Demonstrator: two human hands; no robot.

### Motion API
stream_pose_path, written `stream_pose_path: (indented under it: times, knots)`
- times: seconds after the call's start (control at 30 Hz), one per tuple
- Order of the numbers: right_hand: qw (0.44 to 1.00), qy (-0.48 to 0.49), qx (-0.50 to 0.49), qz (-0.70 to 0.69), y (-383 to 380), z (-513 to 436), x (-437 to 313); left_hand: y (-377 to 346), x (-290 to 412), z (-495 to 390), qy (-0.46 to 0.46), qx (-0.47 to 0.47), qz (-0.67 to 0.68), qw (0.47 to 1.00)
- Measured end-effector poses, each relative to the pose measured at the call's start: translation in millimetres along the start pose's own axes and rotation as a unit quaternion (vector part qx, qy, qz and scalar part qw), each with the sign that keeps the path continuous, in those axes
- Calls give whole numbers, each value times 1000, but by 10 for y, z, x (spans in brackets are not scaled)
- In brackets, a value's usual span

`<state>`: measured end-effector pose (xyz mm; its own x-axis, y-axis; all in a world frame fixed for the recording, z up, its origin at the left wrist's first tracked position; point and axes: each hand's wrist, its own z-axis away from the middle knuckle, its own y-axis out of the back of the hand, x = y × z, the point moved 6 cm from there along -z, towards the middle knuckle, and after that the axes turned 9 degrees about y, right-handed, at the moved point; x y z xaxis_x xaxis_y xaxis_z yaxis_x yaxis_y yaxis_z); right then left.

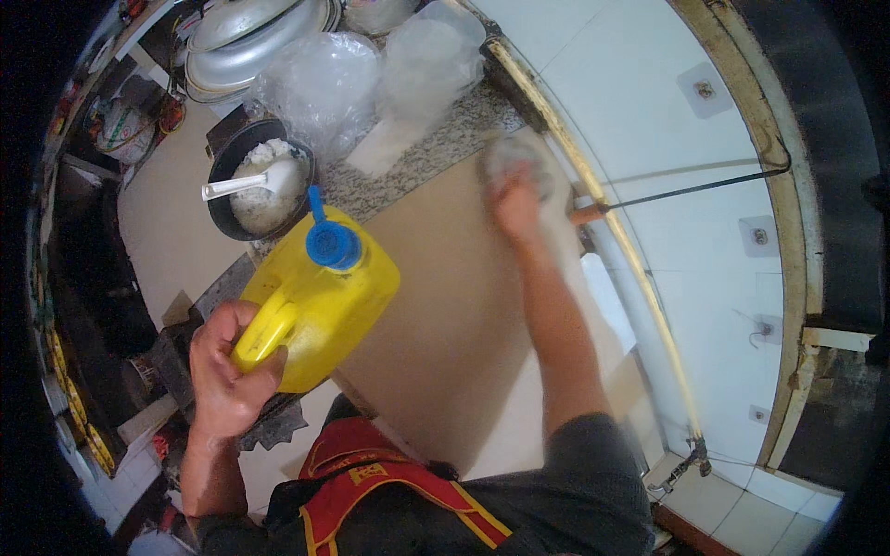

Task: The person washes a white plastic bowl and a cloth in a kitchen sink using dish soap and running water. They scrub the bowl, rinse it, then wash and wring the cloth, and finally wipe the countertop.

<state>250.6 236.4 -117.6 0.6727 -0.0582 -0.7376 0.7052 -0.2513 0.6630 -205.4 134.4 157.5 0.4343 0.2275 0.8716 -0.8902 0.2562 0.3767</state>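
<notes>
My left hand (233, 372) grips the handle of a yellow plastic jug (341, 313), lifted off the counter. A blue cap with a raised tab (334, 244) sits on its spout. Out over the beige countertop (445, 306), near the wall, my right hand (516, 201) is blurred by motion. Its fingers press on a greyish-white cloth or pad (511, 156), too blurred to name more exactly. Beyond the jug, a dark pot (222, 217) contains white rice (259, 207), with a white plastic rice paddle (236, 186) lying across it.
Clear plastic bags (320, 87) and a lidded aluminium pot (240, 52) crowd the granite slab (424, 156) at the far end. A yellow pipe (591, 174) runs along the tiled wall (695, 229) at right, ending by a metal tap (678, 472). A white sheet (608, 302) leans near the wall.
</notes>
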Motion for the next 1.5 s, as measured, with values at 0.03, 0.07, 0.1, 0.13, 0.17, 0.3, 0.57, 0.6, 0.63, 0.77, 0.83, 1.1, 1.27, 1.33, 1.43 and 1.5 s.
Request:
stream_pose_path:
  times: [0.03,0.07,0.1,0.13,0.17,0.3,0.57,0.6,0.63,0.77,0.83,1.1,1.27,1.33,1.43,1.5]
  knots:
    - [951,43,-9,306,280,-163,-7,16,-15,6,2,4,4,1000]
    - [938,60,13,341,378,-140,12,14,-30,4,3,4,12,1000]
    - [923,75,35,376,448,-82,25,19,-19,-6,-2,6,1,1000]
    - [923,55,60,375,503,-22,75,20,1,-26,-7,7,-9,1000]
    - [924,32,85,370,508,75,113,24,24,-36,-13,6,-25,1000]
    - [909,4,121,398,449,627,45,2,-33,-104,-9,-12,-47,999]
    - [939,-13,137,316,1164,1748,151,-8,7,-161,-38,-18,20,999]
    - [938,-39,145,313,1307,1836,239,-27,4,-142,-48,-17,20,999]
    - [937,-64,153,309,1427,1907,324,-45,4,-117,-57,-15,20,998]
    - [952,-108,127,255,1718,2364,585,17,-17,-93,-58,-10,-7,998]
    - [944,-131,103,286,2002,2803,707,15,-5,-87,-54,-9,-4,999]
    - [838,-334,313,295,3550,4958,1420,-262,147,-326,-68,-24,25,997]
    - [925,-289,189,156,2400,4264,609,-808,609,-669,-102,-60,42,992]
    - [881,-77,192,426,1665,4318,85,-1104,762,-816,-85,-70,49,993]
    - [968,-31,99,229,1139,4590,-435,-1499,863,-1108,-116,-105,31,987]
    - [979,80,38,183,1077,4836,-639,-1666,827,-1274,-147,-118,-2,982]
